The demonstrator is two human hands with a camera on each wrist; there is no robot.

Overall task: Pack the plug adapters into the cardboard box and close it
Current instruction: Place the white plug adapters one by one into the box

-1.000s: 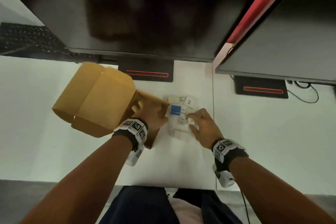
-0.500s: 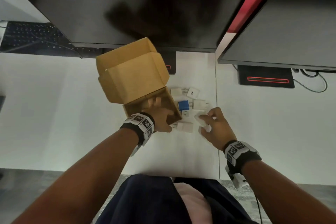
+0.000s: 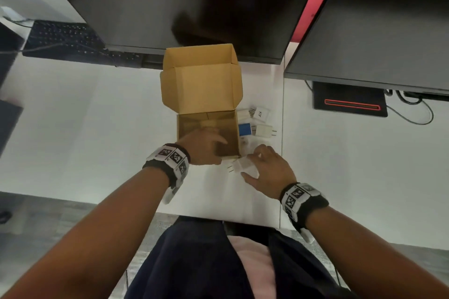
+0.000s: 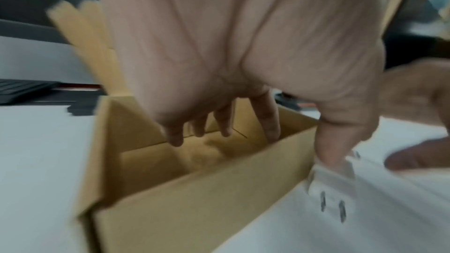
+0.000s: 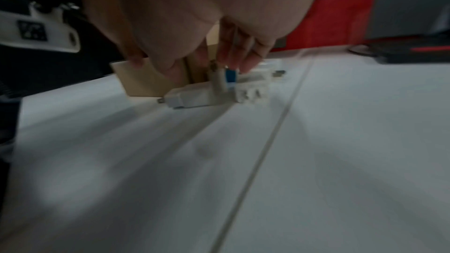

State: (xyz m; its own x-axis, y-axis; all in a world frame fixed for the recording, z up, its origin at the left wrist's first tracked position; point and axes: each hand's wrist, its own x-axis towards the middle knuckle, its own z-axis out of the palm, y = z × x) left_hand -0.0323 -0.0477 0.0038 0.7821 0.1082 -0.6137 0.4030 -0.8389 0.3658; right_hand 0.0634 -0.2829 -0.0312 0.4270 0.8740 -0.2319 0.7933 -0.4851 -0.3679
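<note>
On the white tabletop (image 3: 97,128), the left hand (image 3: 202,145) grips the near wall of the open brown cardboard box (image 3: 206,94), fingers inside and thumb outside. Just right of the box, the right hand (image 3: 269,172) closes on a white plug adapter (image 3: 244,165) lying at the box's near corner. Further white and blue plug adapters (image 3: 257,126) lie beside the box's right wall.

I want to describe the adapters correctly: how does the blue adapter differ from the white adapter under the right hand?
The blue adapter is blue and untouched; the white adapter is white, with the right hand on it. The blue one lies farther from the person. Both lie on the table, outside the cardboard box.
</note>
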